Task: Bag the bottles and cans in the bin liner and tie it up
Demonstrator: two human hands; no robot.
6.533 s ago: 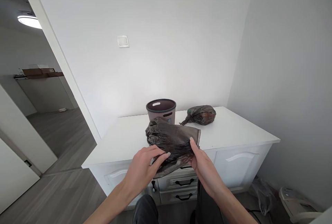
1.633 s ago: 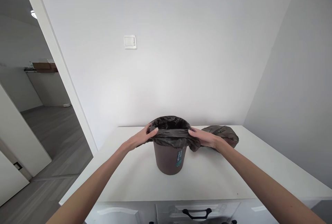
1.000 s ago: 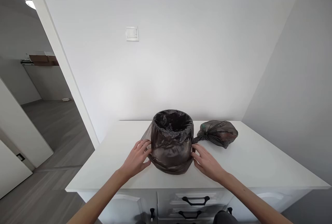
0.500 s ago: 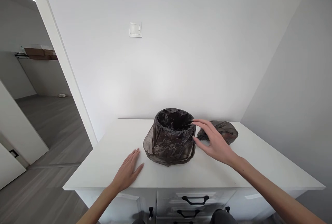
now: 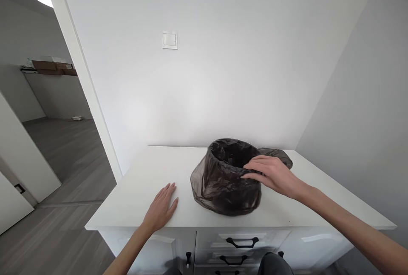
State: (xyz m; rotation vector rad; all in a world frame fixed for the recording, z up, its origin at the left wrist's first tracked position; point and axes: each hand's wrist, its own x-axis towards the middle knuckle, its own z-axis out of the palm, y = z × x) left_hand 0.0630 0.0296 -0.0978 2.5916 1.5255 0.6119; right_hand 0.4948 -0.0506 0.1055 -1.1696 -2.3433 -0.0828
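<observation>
A bin lined with a dark, thin plastic bag (image 5: pixel 228 192) is on the white countertop, its round mouth facing up and the bag folded over the rim. My right hand (image 5: pixel 270 175) pinches the rim on its right side, fingers inside and thumb outside. My left hand (image 5: pixel 161 209) lies flat on the countertop, left of the bin and apart from it, fingers stretched out. Behind my right hand lies a second dark plastic bag (image 5: pixel 280 156), partly hidden; its contents cannot be made out.
The white countertop (image 5: pixel 127 202) tops a cabinet with black drawer handles (image 5: pixel 242 242). A wall with a light switch (image 5: pixel 170 40) stands behind it, and another wall closes the right side. At left, a doorway frame (image 5: pixel 83 66) opens onto a room with cardboard boxes (image 5: pixel 47 66).
My right hand has closed on the bin's rim, and the bin has shifted right and nearer to me, covering more of the second bag. My left hand stays flat on the countertop.
</observation>
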